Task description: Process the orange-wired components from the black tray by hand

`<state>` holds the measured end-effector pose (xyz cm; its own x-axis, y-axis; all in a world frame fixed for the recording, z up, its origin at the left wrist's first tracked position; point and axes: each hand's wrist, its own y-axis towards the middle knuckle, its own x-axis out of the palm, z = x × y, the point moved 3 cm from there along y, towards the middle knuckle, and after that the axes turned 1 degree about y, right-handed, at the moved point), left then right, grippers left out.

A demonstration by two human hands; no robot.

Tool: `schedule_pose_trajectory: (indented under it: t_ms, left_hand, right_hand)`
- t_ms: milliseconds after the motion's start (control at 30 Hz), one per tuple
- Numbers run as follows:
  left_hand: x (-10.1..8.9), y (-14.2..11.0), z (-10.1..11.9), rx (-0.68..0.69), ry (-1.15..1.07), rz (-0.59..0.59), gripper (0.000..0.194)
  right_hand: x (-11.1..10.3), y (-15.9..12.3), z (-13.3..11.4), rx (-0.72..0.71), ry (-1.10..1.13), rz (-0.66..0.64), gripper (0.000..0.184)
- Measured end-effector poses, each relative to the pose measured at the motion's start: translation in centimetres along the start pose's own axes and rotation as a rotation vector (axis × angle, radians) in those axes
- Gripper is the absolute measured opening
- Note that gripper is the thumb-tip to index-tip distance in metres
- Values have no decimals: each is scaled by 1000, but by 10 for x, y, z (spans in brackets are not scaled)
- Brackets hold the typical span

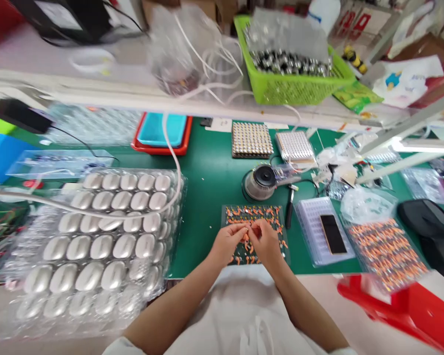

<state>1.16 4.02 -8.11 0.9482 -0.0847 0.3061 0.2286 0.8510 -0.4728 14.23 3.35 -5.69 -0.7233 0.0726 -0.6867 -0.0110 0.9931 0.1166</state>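
Observation:
My left hand (229,242) and my right hand (264,241) meet over a dark flat tray (229,213) strewn with several small orange parts (270,213) at the near edge of the green mat. Fingers of both hands are pinched together around something tiny between them, too small to name. The tray lies flat on the mat, partly hidden under my hands.
Stacked clear blister trays of silver oval shells (107,222) fill the left. A clear bag of orange parts (387,251) and a clear tray with a black phone-like slab (333,234) lie right. A round black-and-silver device (261,181), two grid trays (251,140) and a green basket (292,86) sit behind.

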Motion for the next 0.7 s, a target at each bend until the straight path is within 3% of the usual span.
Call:
schedule_pose_trajectory:
  t_ms: [167,333,433,567,700]
  left_hand:
    - [-14,39,-11,53,126,138,22]
    - [-36,77,7,93,152,266,16]
    - [-61,114,51,130,131,338,18]
    - [-111,170,140,204,88,430,28]
    - [-162,194,219,327,32,501,34]
  right_hand:
    - [42,30,24,-262,-373,9,11]
    - [49,57,35,-331,-348,23,13]
    - [43,63,40,-296,-215,44,14]
    - [46,60,48,-281,-18,-21,14]
    - [52,46,60,-165,139,41,14]
